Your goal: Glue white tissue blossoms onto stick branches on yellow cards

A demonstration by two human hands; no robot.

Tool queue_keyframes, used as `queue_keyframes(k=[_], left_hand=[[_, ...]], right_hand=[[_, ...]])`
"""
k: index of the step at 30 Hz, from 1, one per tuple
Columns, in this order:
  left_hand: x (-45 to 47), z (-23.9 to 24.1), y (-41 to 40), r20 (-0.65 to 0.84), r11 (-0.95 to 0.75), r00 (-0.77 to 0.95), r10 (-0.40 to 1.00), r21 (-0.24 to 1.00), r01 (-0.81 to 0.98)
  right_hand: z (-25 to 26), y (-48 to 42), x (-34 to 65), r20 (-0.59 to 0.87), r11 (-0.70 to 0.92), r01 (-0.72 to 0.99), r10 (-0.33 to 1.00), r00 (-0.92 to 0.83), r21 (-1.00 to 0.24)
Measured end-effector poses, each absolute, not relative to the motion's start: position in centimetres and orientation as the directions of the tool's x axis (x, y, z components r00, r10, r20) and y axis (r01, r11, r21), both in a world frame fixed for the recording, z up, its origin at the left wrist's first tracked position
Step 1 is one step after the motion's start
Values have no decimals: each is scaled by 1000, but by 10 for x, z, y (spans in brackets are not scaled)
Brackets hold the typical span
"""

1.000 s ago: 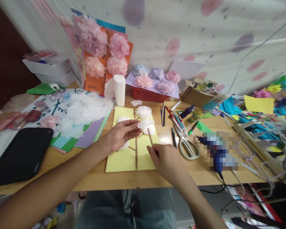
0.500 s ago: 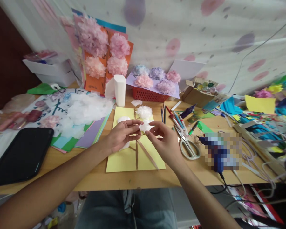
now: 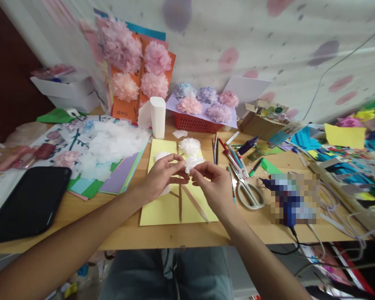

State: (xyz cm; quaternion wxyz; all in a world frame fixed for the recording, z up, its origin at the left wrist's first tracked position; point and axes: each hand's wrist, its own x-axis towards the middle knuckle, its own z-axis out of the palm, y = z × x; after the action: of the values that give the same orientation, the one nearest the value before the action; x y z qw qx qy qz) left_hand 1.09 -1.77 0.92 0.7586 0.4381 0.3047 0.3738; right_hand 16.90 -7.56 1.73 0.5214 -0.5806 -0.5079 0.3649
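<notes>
A yellow card [image 3: 162, 210] lies on the wooden table in front of me, with a brown paper stem and white tissue flowers glued on it. My left hand [image 3: 162, 177] and my right hand [image 3: 214, 185] meet over the card, both pinching a white tissue flower [image 3: 192, 161] between fingertips. Another white tissue flower [image 3: 189, 146] sits just beyond it on the card. A thin brown stick [image 3: 195, 204] lies loose on the card below my right hand.
Scissors [image 3: 246, 192], pens and markers [image 3: 233, 156] lie right of the card. A blue glue gun [image 3: 287, 208] with cable lies further right. A tissue roll [image 3: 158, 117], red basket [image 3: 195, 123], loose white tissue [image 3: 112, 143] and a black tray [image 3: 25, 204] lie around.
My right hand put the brown stick down on the card and rose to the white tissue flower, closing its fingertips on it beside my left hand.
</notes>
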Motion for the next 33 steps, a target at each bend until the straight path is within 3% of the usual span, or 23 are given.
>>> queue_keyframes(k=[10, 20, 28, 33], left_hand=[[15, 2, -21, -86, 230, 514, 854, 947, -223], [14, 7, -22, -107, 246, 483, 869, 941, -232], [13, 6, -21, -131, 298, 495, 859, 914, -277], [14, 4, -21, -137, 315, 481, 866, 896, -312]], right_hand=[[10, -79, 170, 153, 96, 213, 952, 266, -972], [9, -78, 171, 53, 20, 165, 978, 199, -986], [9, -77, 175, -43, -43, -6, 983, 181, -999], [7, -78, 171, -8, -15, 39, 984, 178, -999]])
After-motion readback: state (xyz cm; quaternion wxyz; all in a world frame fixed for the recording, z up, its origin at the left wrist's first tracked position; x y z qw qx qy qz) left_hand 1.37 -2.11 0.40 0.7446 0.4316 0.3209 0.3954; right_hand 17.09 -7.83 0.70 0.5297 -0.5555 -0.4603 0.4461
